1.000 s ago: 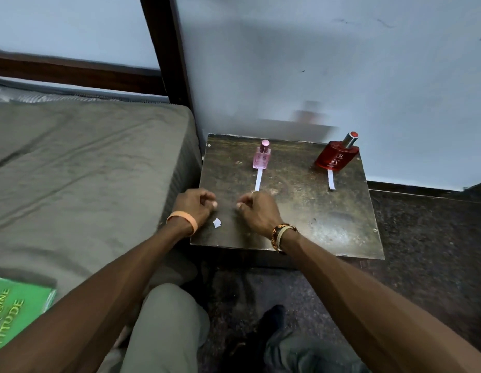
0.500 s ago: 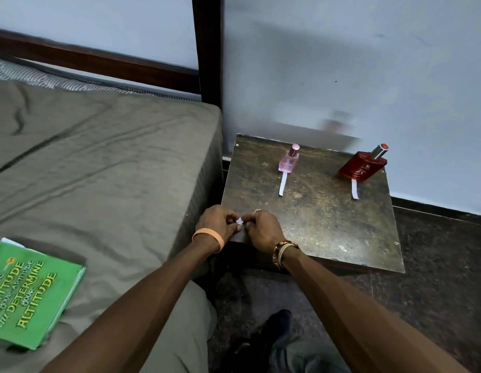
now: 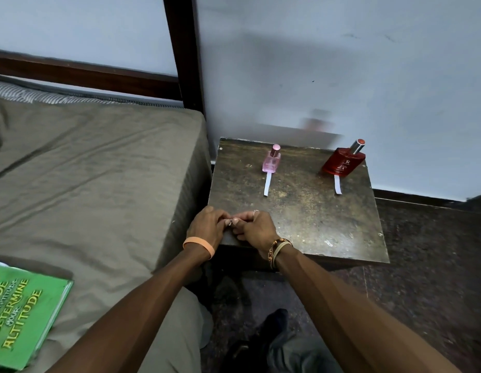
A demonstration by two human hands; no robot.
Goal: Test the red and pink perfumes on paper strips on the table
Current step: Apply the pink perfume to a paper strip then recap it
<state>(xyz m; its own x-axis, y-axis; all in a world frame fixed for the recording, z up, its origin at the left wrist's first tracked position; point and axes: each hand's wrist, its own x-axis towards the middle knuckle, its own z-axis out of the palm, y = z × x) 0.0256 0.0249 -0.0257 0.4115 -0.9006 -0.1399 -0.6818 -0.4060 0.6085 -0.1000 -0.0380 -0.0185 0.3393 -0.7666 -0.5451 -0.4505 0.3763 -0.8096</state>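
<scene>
A small pink perfume bottle (image 3: 271, 160) stands at the back of the dark wooden table (image 3: 314, 216), with a white paper strip (image 3: 267, 186) lying in front of it. Farther right a red perfume bottle (image 3: 343, 162) stands with its own white strip (image 3: 337, 184) before it. At the table's near left corner my left hand (image 3: 205, 227) and my right hand (image 3: 254, 228) meet, fingers curled, pinching a tiny white paper scrap (image 3: 230, 222) between them. Most of the scrap is hidden by my fingers.
A bed with a grey-green sheet (image 3: 94, 184) borders the table on the left; a green book (image 3: 21, 313) lies on it. A dark bedpost (image 3: 184, 55) and pale wall stand behind. Dark floor (image 3: 427, 265) lies to the right, my legs below.
The white scrap lay on the table between my hands a second ago; both hands came together and picked it up. The view has shifted, showing more of the bed.
</scene>
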